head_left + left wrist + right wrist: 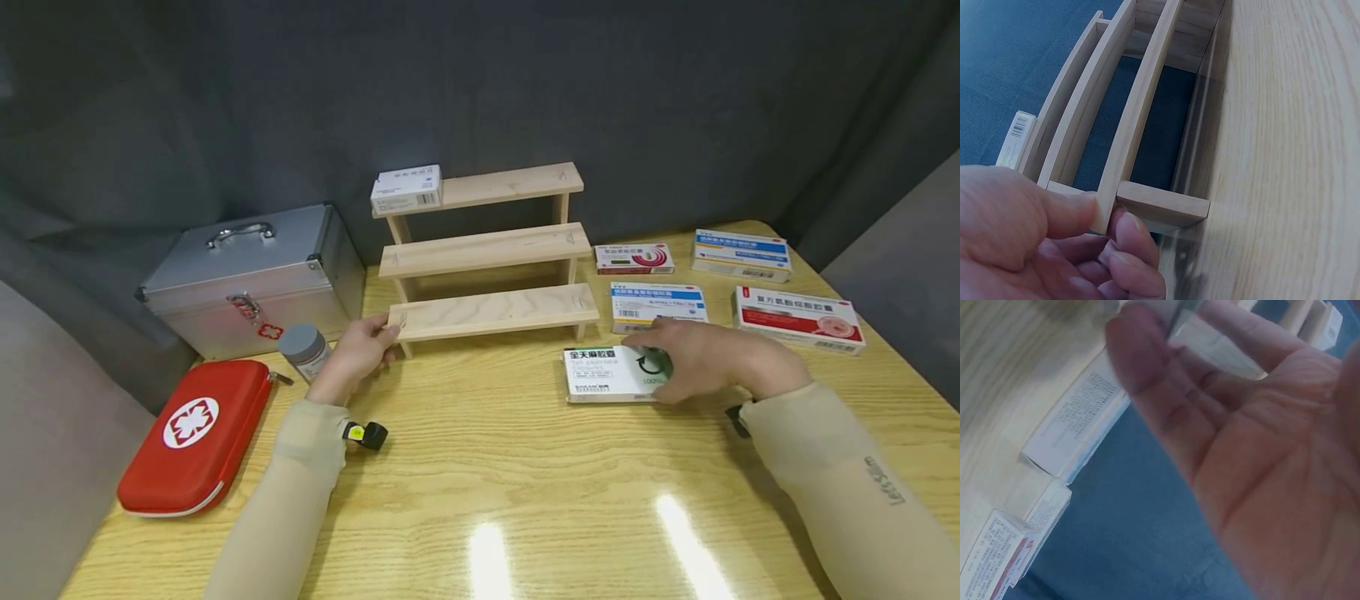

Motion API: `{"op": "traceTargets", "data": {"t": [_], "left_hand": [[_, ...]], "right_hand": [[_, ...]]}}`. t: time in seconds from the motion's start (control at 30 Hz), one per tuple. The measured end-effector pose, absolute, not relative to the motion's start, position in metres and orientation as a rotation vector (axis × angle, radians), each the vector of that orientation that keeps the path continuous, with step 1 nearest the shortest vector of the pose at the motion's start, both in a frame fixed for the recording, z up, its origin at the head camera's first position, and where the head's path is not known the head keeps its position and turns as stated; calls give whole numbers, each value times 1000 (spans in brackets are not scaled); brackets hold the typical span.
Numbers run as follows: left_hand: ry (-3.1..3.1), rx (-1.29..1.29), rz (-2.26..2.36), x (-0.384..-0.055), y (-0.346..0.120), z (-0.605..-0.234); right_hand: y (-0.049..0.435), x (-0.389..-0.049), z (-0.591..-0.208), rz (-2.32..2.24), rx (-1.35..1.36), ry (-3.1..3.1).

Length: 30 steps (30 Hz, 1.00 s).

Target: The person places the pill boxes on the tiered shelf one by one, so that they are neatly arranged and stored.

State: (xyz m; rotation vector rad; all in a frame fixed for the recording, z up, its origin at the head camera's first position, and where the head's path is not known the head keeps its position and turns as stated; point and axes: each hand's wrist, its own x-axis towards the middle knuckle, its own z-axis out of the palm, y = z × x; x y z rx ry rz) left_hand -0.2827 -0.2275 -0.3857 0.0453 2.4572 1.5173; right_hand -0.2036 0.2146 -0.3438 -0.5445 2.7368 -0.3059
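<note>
My left hand pinches the left end of the lowest board of a three-step wooden rack. In the left wrist view, the thumb presses one face of that board and curled fingers lie on the other side. My right hand grips a white and green capsule box by its right end, over the table just right of the rack's front. In the right wrist view the fingers blur and mostly hide this box. On the rack's top step, at the left, sits a white medicine box.
Right of the rack lie two blue-and-white boxes, a small red-and-white box and a larger red-and-white one. At left stand a silver case, a grey-capped bottle and a red first-aid pouch. A dark curtain hangs behind.
</note>
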Motion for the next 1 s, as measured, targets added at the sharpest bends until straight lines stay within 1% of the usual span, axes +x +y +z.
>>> {"op": "traceTargets", "data": {"t": [0.2, 0.37, 0.87, 1.0], "left_hand": [[2459, 42, 1526, -283, -229, -383], [2463, 29, 1521, -284, -231, -381], [2455, 50, 1540, -286, -231, -382], [2452, 49, 1543, -286, -229, -386]], "right_hand": [[213, -202, -331, -421, -667, 2807], [211, -203, -322, -576, -708, 2864], [201, -208, -319, -939, -851, 3071], [198, -216, -314, -1066, -887, 3039]]}}
